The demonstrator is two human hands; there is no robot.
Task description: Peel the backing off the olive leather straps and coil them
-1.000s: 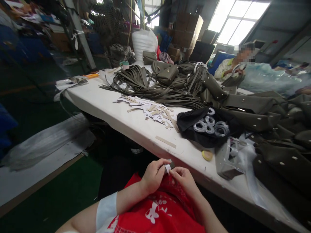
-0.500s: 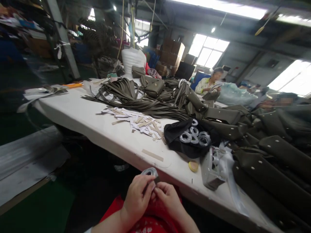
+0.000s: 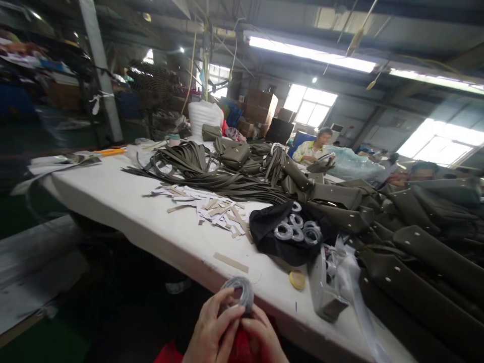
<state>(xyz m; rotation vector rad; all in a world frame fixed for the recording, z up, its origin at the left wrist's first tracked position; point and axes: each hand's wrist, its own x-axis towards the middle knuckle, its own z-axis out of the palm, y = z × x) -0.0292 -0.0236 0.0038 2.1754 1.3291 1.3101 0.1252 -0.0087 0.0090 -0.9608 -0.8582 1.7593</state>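
Observation:
A grey coil of thin cord or wire (image 3: 246, 292) is held up at the table's front edge, its ring upright. My left hand (image 3: 214, 322) is closed on the coil's left and lower side, thumb and fingers pressed against it. My right hand (image 3: 262, 330) grips the lower right of the same coil with bent fingers, close to the left thumb. The lower part of the ring is hidden behind my fingers. Several similar coils (image 3: 283, 231) lie on a black cloth (image 3: 260, 233) beyond my hands.
On the white table (image 3: 151, 237) are paper strips (image 3: 215, 209), dark straps (image 3: 227, 186), a yellow tape roll (image 3: 297, 280) and a grey box (image 3: 327, 297). Dark green bags (image 3: 427, 282) are heaped at right. A person (image 3: 312, 151) sits across the table.
My hands and the coil have moved slightly lower in view. The coil now shows more of its ring above my fingers. The view has tilted up a little.

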